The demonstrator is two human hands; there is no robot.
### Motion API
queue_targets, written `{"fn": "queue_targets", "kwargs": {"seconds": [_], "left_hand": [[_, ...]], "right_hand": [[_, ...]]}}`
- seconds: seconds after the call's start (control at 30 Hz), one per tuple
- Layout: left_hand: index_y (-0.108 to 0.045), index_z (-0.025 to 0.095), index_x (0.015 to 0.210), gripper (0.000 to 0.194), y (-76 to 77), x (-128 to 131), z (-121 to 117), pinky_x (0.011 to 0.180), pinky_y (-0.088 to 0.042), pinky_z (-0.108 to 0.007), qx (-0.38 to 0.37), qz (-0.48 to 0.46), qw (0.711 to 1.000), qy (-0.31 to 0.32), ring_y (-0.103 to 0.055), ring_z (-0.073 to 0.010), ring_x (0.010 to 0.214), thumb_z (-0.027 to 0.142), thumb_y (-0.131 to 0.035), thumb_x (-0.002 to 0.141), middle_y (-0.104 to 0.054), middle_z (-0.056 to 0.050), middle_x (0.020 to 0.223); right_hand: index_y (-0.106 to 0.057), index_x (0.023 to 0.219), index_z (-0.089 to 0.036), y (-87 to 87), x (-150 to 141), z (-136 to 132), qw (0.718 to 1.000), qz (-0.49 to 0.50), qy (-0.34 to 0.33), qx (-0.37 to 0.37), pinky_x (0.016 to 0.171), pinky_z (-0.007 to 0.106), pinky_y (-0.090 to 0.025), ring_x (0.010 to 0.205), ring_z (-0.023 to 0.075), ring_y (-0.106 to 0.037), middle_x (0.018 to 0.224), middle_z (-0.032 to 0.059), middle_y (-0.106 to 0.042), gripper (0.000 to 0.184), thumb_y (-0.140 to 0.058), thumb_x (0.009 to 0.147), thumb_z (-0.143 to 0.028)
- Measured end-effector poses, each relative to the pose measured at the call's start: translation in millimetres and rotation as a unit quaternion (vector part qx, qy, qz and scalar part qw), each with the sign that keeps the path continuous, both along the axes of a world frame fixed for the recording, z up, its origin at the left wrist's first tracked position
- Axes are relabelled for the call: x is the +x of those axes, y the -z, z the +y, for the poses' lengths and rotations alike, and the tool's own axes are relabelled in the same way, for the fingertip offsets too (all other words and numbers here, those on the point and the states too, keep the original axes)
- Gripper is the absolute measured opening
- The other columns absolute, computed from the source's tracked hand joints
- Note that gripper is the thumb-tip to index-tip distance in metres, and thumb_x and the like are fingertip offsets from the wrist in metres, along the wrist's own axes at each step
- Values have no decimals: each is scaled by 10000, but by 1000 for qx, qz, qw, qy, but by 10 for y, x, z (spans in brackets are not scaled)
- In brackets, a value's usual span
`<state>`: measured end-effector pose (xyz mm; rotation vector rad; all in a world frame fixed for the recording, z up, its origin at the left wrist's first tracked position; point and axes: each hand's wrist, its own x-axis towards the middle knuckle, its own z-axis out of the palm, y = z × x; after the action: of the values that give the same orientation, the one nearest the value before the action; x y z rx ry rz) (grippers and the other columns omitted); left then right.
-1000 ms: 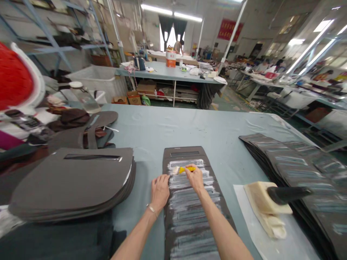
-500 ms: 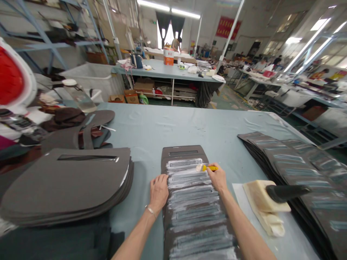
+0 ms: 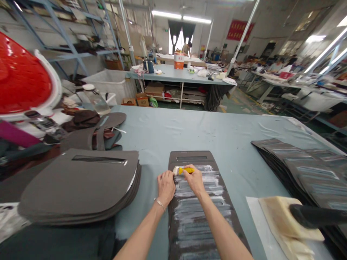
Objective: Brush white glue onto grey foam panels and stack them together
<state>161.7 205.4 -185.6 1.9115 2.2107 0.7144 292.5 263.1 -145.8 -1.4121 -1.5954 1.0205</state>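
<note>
A row of dark brown leather pieces (image 3: 200, 213) with slot cutouts lies overlapped on the grey table (image 3: 189, 133) in front of me, streaked with white glue. My right hand (image 3: 193, 179) is closed on a small yellow-handled brush (image 3: 183, 170), whose bristles rest at the left end of the top glued band. My left hand (image 3: 166, 186) presses with bent fingers on the left edge of the pieces, just beside the brush tip.
A stack of large rounded brown panels (image 3: 81, 184) sits at the left. Fanned glued pieces (image 3: 303, 169) lie at the right. A cream glue-caked block with a black handle (image 3: 287, 220) rests on white paper. Red basket and clutter stand far left; other workers stand at distant tables.
The brush swept from the left side of the band to the right and is back at the left. The left hand stayed on the edge. The camera shifted slightly.
</note>
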Motion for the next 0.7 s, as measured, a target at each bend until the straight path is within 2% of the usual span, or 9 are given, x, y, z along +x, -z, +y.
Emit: {"fn": "queue_targets", "kwargs": {"seconds": [0.1,0.2,0.3,0.37,0.47,0.53,0.6,0.7], "left_hand": [[-561,213,1025,330,24,-4,-24,921,-290,-372,5,11,1000,13,-489,-202,1019,43,-362,824,-587,-54,1010],[-558,219,1041,355,41,-21,-42,925,-291,-373,7,8,1000,15,-484,-206,1035,33,-360,813,-584,-55,1035],[-562,219,1033,357,52,-25,-52,924,-297,-374,10,0,1000,11,-486,-207,1039,32,-351,813,-587,-59,1030],[-564,218,1028,357,59,-14,-58,926,-301,-374,14,-7,1000,12,-488,-207,1044,31,-354,809,-591,-60,1030],[-571,215,1033,347,68,-6,-53,935,-304,-380,17,-33,999,5,-490,-208,1059,50,-359,815,-599,-68,1046],[-586,220,1015,298,60,-36,-34,939,-313,-388,10,-79,997,-9,-496,-213,1062,112,-374,836,-605,-69,1062],[-598,223,990,239,35,-105,-21,924,-342,-383,-6,-150,988,-22,-515,-214,1039,220,-403,852,-616,-66,1061],[-588,195,962,279,-14,-238,-81,879,-388,-342,-18,-217,976,-28,-539,-205,984,374,-409,844,-623,-70,1021]], "right_hand": [[-641,823,-198,105,229,95,998,-40,46,3,501,224,-354,470,130,-487,509,-41,-539,226,-501,719,-342],[-646,812,-199,125,817,242,985,-130,107,42,543,238,-358,511,142,-499,544,-20,-566,241,-486,728,-360],[-648,798,-195,86,1338,367,958,-222,163,74,597,253,-362,567,155,-516,609,11,-603,255,-464,730,-358],[-645,802,-191,49,1480,416,945,-261,177,86,619,257,-361,601,161,-528,639,27,-616,262,-449,730,-348],[-634,808,-181,-20,1413,413,938,-291,163,92,615,256,-353,606,159,-531,626,31,-603,271,-432,742,-348],[-628,822,-179,-88,1331,338,947,-264,167,77,596,248,-356,584,149,-531,614,19,-596,276,-436,745,-362],[-620,856,-178,-172,1340,182,965,-179,190,40,564,238,-370,544,139,-535,594,-1,-592,290,-463,737,-391],[-594,916,-165,-300,1592,-226,972,-29,232,-6,507,231,-392,501,138,-543,564,-19,-593,353,-545,699,-439]]}}
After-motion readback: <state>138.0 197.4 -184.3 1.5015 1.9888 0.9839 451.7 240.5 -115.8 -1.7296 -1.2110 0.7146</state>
